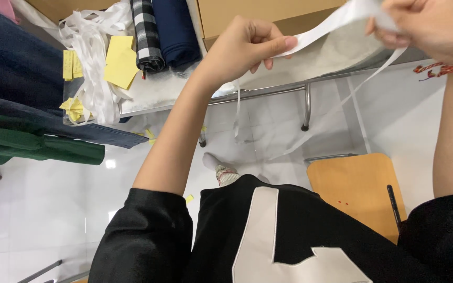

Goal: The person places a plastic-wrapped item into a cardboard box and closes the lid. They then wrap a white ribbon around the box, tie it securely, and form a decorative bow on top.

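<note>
**White tape stretched between two raised hands**

A metal-framed table spans the far side, with folded dark fabrics and a tangle of white strips far left; a wooden chair sits near right. The white tape runs between the hands — left hand pinching it with its fingertips, right hand clenched round its far-right end.

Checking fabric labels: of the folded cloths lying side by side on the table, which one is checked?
The left one, the black-and-white checked cloth; the folded cloth touching its right side is plain navy.
</note>
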